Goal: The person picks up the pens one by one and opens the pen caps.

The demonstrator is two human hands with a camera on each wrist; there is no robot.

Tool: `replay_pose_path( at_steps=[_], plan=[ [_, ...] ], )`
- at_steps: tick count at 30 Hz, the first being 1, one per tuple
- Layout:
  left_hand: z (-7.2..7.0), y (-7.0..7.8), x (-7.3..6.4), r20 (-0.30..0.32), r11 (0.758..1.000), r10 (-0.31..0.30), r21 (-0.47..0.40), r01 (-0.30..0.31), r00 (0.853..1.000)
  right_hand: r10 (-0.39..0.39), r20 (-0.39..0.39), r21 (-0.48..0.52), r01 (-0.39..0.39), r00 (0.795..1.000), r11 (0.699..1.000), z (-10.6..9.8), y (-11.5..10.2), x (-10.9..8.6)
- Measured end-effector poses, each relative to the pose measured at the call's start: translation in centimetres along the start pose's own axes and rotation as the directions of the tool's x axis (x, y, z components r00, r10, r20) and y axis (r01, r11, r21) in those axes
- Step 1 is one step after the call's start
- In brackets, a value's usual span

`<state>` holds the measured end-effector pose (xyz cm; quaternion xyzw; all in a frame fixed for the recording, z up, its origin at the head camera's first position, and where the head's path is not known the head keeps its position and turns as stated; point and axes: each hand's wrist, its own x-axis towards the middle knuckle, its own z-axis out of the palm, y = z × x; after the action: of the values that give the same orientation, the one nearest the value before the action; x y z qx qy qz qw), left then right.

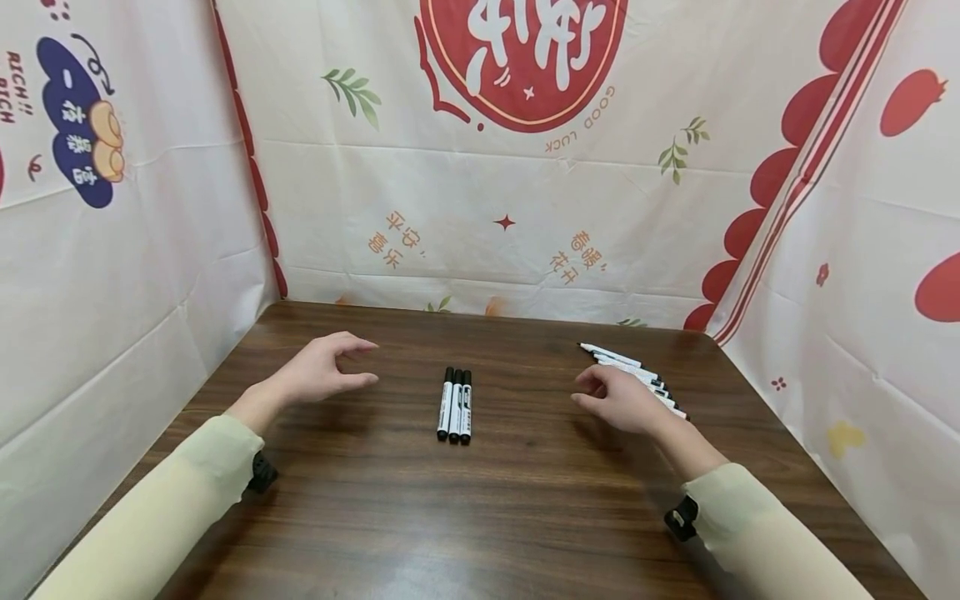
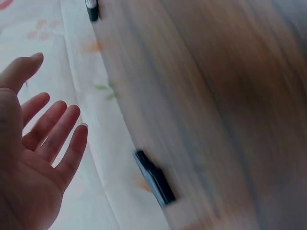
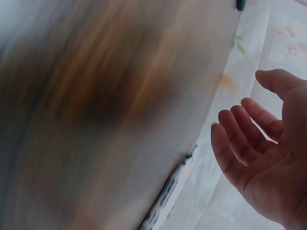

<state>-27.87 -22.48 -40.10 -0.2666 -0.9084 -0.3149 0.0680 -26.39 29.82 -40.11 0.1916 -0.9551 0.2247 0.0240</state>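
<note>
Three markers (image 1: pixel 454 406) with white barrels and black ends lie side by side, upright in the head view, at the middle of the table. My left hand (image 1: pixel 326 367) hovers left of them, fingers and thumb apart, nothing in its grasp. In the left wrist view that hand (image 2: pixel 43 139) shows a bare palm. My right hand (image 1: pixel 618 398) is held beside a slanting row of several white markers (image 1: pixel 622 360), which it partly covers. Its palm (image 3: pixel 264 167) is bare in the right wrist view, where white marker barrels (image 3: pixel 165 201) appear below it.
Dark wood-grain table (image 1: pixel 420 517) fills the lower head view. Printed cloth (image 1: pixel 480 183) hangs along its back and both sides. A dark elongated object (image 2: pixel 156 178) lies near the table's far edge in the left wrist view. Black devices (image 1: pixel 681 518) sit at both wrists.
</note>
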Motion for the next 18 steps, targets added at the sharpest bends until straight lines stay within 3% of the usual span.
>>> replay_pose_path(
  at_steps=[10,18],
  plan=[
    [2.5,3.7,0.7,0.075,0.984,0.122,-0.138,-0.111,0.990,-0.009,0.077,0.072,0.004,0.997,0.997,2.2,-3.1,1.3],
    [3.9,5.4,0.8,0.135,0.976,0.139,-0.187,-0.113,0.981,-0.051,0.095,0.084,0.043,0.994,0.996,4.1,-6.1,2.7]
  ],
)
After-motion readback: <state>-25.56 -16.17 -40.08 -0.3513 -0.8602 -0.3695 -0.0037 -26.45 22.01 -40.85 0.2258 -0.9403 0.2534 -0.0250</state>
